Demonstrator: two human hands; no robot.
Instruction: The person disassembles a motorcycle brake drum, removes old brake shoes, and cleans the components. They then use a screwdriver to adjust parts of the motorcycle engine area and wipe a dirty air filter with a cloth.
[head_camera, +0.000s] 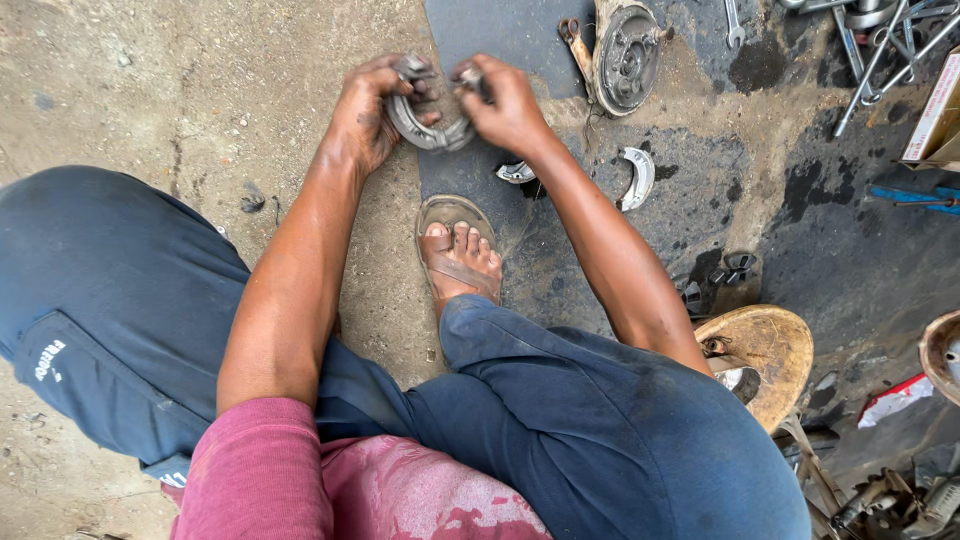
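Brake shoes (432, 128) held between both hands, left hand (368, 118) and right hand (508, 104) each gripping one end, curve sagging toward the floor (200, 80).

I hold a pair of curved grey metal brake shoes (432, 125) between my left hand (365, 115) and my right hand (505, 105), just above the dark floor mat. They are grimy and dull and together form a rough ring, the open ends up under my fingers, the lower arc hanging free
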